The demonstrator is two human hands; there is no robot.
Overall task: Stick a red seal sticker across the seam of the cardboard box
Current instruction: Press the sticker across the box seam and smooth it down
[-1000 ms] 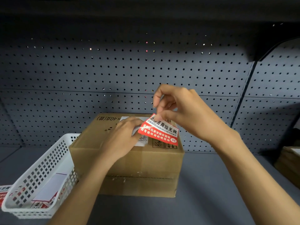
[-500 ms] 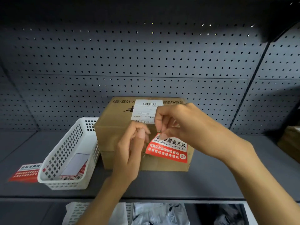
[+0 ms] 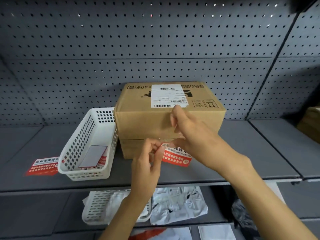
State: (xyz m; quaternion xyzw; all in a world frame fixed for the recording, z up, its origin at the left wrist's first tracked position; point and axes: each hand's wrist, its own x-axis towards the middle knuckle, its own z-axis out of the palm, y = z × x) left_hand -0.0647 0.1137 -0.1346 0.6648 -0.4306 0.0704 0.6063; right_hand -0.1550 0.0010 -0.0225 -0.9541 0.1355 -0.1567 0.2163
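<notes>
A brown cardboard box (image 3: 145,123) with a white shipping label on top stands on the grey shelf. A horizontal seam runs across its front face near the bottom. The red seal sticker (image 3: 174,157) with white lettering hangs in front of that lower front face. My left hand (image 3: 147,160) pinches its left edge, and my right hand (image 3: 192,134) holds its top right part, with fingers raised toward the box's top front edge. Part of the sticker is hidden behind my right hand.
A white perforated basket (image 3: 90,144) with sticker sheets stands left of the box, touching it. Another red sticker (image 3: 43,166) lies on the shelf (image 3: 259,153) further left. A lower shelf holds a second white basket (image 3: 100,205) and plastic-wrapped items. A brown box edge (image 3: 310,125) shows at far right.
The view has pulled back and tilted down. Both hands have carried the sticker from above the box's top down to its lower front face.
</notes>
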